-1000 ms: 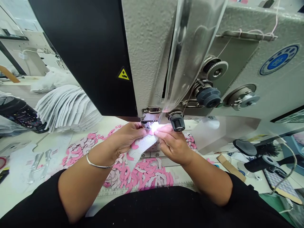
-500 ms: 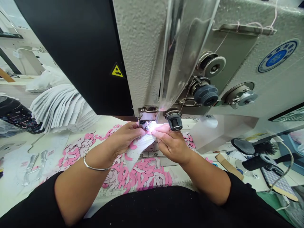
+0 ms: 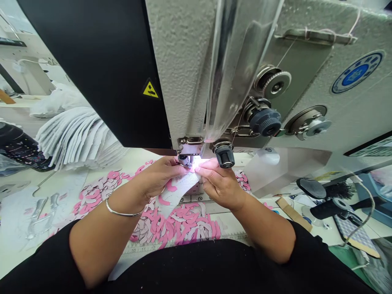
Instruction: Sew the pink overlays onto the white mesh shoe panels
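Observation:
A grey industrial sewing machine [image 3: 196, 73] fills the upper view, its presser foot [image 3: 186, 158] lit by a small lamp. A white mesh fabric piece [image 3: 179, 188] with a pink curved trim [image 3: 169, 186] lies under the foot. My left hand [image 3: 157, 176], a thin bangle on its wrist, pinches the piece from the left beside the foot. From the right, the pinched fingers of my right hand [image 3: 218, 182] press the same piece close to the needle. The needle itself is hidden by glare.
Several pink and pale curved cut pieces [image 3: 177, 224] are scattered on the white table [image 3: 18, 245] in front of the machine. A fanned stack of white fabric pieces [image 3: 76, 139] lies at left. Black tools and cables [image 3: 330, 204] sit at right.
The view has shifted slightly. Both hands stay pinched on the white piece at the presser foot, nudged a little to the left.

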{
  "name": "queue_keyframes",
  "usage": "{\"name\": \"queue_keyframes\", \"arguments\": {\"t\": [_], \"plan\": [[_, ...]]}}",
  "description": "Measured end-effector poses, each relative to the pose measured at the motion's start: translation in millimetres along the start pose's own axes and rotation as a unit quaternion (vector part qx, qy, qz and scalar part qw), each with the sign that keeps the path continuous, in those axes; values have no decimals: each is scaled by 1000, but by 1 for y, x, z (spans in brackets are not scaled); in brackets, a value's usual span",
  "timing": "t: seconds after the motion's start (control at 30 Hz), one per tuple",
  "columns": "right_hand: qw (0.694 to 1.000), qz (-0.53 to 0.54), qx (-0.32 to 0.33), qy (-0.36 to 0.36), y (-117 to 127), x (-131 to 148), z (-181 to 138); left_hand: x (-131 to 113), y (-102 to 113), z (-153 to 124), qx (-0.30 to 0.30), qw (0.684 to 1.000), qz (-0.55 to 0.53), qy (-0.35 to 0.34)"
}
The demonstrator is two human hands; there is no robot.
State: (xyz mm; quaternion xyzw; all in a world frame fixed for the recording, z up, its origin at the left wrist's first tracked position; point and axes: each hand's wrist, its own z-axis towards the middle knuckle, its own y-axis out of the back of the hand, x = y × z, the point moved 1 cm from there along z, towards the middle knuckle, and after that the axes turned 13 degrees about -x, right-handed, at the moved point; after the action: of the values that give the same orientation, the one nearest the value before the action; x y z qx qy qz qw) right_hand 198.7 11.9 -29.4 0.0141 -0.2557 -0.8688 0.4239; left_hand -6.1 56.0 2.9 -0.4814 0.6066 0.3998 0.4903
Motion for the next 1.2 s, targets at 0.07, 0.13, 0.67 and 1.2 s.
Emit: {"name": "queue_keyframes", "arguments": {"t": [0.07, 0.13, 0.67, 1.2], "plan": [[1000, 2, -5, 3, 0, 0, -1, 2, -1, -3, -3, 1000, 10, -4], [1000, 6, -11, 5, 0, 0, -1, 5, -2, -10, -57, 995, 65, -40], [989, -19, -139, -39, 10, -14, -2, 27, -27, -52, -251, 645, 460, -556], [999, 48, 4, 13, 3, -13, -1, 26, -27, -54, -270, 631, 462, -562]]}}
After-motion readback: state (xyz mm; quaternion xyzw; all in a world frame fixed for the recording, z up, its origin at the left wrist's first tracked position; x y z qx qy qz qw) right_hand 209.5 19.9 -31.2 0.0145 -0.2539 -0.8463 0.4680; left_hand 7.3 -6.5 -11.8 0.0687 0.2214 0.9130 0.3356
